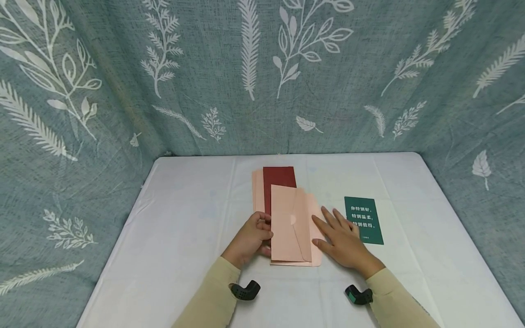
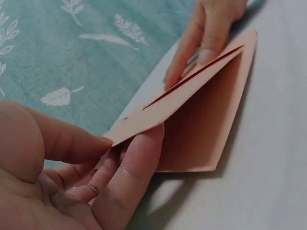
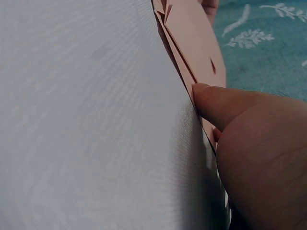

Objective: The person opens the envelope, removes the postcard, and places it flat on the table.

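Note:
A pale pink paper envelope (image 1: pixel 283 232) stands lengthwise in front of me, its diagonal seam facing up. My left hand (image 1: pixel 248 234) pinches its left edge between thumb and fingers. In the left wrist view the pinched panel (image 2: pixel 144 122) is raised at an angle from the pink layer (image 2: pixel 206 143) below, and a thin dark red strip shows in a slit along it. My right hand (image 1: pixel 342 241) rests on the pink flap (image 1: pixel 315 212) at the right, fingers spread. Its thumb (image 3: pixel 213 100) touches the paper's edge in the right wrist view.
Behind the envelope lie a dark red paper piece (image 1: pixel 280 176) and more pink paper (image 1: pixel 257 189), partly covered. A green card (image 1: pixel 365 208) with white characters lies right of my right hand, which overlaps its corner. A white cloth (image 1: pixel 184 218) covers the table; patterned curtains (image 1: pixel 221 68) surround it.

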A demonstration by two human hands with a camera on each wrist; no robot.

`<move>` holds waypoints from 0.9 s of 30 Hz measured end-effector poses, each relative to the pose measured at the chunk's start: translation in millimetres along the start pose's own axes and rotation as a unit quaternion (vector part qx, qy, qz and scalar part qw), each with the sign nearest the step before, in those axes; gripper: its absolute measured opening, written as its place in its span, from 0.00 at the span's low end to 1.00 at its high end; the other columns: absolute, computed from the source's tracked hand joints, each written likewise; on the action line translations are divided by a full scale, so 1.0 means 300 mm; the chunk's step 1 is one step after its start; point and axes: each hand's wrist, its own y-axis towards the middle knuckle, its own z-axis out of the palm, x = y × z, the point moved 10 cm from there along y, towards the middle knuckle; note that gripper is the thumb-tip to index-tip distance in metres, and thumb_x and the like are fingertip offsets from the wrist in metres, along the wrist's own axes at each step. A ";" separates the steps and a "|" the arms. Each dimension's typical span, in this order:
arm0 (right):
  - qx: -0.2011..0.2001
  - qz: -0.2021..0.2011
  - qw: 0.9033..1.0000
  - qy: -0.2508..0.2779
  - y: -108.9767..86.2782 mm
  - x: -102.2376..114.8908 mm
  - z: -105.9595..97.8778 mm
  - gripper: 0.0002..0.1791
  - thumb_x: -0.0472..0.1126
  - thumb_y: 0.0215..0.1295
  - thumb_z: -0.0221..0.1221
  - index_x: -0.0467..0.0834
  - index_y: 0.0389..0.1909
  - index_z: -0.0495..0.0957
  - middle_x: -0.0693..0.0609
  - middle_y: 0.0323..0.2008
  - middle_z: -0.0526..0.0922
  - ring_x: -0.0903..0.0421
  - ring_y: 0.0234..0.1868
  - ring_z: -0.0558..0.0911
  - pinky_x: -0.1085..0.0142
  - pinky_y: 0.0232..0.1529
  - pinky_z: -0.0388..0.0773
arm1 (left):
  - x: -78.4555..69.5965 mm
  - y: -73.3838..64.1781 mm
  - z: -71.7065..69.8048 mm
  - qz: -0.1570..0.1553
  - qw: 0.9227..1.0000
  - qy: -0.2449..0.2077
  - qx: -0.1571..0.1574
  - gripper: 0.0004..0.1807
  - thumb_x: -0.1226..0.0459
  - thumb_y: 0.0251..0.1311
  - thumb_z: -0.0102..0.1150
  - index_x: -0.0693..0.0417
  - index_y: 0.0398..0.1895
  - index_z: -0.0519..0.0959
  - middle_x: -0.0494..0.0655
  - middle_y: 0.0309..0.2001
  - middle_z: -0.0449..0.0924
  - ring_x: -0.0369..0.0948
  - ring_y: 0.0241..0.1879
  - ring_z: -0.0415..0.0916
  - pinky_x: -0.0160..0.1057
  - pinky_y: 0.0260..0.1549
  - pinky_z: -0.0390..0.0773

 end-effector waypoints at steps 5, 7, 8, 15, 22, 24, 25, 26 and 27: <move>0.001 0.002 1.000 0.000 0.000 -0.004 0.002 0.40 0.58 0.80 0.60 0.48 0.85 0.65 0.42 0.87 0.51 0.34 0.85 0.45 0.28 0.70 0.44 | 0.010 -0.004 -0.007 -0.005 1.000 0.021 -0.015 0.23 0.77 0.73 0.57 0.64 0.68 0.66 0.58 0.49 0.78 0.47 0.36 0.80 0.43 0.24 0.85; 0.001 0.004 1.000 0.000 0.000 -0.006 0.002 0.40 0.59 0.80 0.60 0.48 0.85 0.65 0.42 0.87 0.51 0.34 0.85 0.45 0.28 0.70 0.44 | 0.010 -0.009 -0.009 -0.011 0.999 0.026 -0.019 0.24 0.76 0.73 0.58 0.65 0.68 0.67 0.59 0.49 0.78 0.47 0.35 0.81 0.43 0.25 0.86; 0.000 0.004 1.000 0.000 0.001 -0.006 0.002 0.40 0.59 0.80 0.60 0.48 0.85 0.65 0.42 0.87 0.51 0.34 0.85 0.45 0.27 0.70 0.44 | 0.009 -0.013 -0.008 -0.013 0.999 0.030 -0.019 0.24 0.75 0.73 0.59 0.65 0.68 0.67 0.59 0.48 0.78 0.47 0.34 0.81 0.44 0.26 0.86; 0.002 0.007 1.000 0.000 0.003 -0.006 0.002 0.40 0.59 0.79 0.60 0.48 0.85 0.65 0.42 0.87 0.51 0.34 0.85 0.45 0.28 0.71 0.44 | -0.025 -0.039 -0.019 -0.020 0.992 0.125 -0.025 0.20 0.66 0.75 0.64 0.63 0.63 0.71 0.56 0.40 0.80 0.46 0.29 0.81 0.44 0.26 0.87; -0.001 0.006 1.000 0.003 0.000 0.001 -0.006 0.39 0.57 0.79 0.61 0.47 0.85 0.65 0.41 0.87 0.51 0.34 0.85 0.45 0.28 0.71 0.43 | -0.161 -0.038 -0.013 0.116 0.948 0.285 -0.078 0.15 0.61 0.76 0.66 0.58 0.58 0.79 0.48 0.44 0.81 0.44 0.40 0.81 0.46 0.43 0.83; 0.000 0.006 1.000 0.002 0.001 0.002 -0.004 0.39 0.57 0.79 0.61 0.47 0.85 0.65 0.41 0.87 0.51 0.34 0.85 0.45 0.28 0.71 0.43 | -0.186 -0.037 0.008 0.159 0.928 0.328 -0.075 0.18 0.61 0.74 0.67 0.59 0.62 0.80 0.49 0.49 0.82 0.46 0.49 0.80 0.49 0.51 0.81; 0.000 0.006 1.000 0.002 0.001 0.002 -0.004 0.39 0.58 0.79 0.61 0.47 0.85 0.65 0.41 0.87 0.51 0.34 0.85 0.45 0.28 0.71 0.43 | -0.191 -0.036 0.021 0.175 0.915 0.357 -0.072 0.21 0.60 0.74 0.68 0.59 0.64 0.80 0.50 0.54 0.82 0.48 0.56 0.78 0.51 0.57 0.79; 0.000 0.006 1.000 0.001 0.000 0.002 -0.005 0.39 0.58 0.79 0.61 0.47 0.85 0.66 0.41 0.87 0.51 0.34 0.85 0.45 0.28 0.70 0.44 | -0.193 -0.034 0.035 0.188 0.901 0.385 -0.065 0.23 0.59 0.73 0.69 0.58 0.66 0.79 0.52 0.60 0.80 0.50 0.62 0.75 0.52 0.61 0.77; 0.000 0.006 1.000 0.001 0.000 0.002 -0.005 0.39 0.58 0.79 0.61 0.47 0.85 0.66 0.41 0.87 0.51 0.34 0.85 0.45 0.28 0.70 0.44 | -0.192 -0.033 0.051 0.203 0.885 0.416 -0.056 0.26 0.57 0.72 0.70 0.58 0.69 0.78 0.54 0.66 0.78 0.52 0.67 0.71 0.54 0.64 0.75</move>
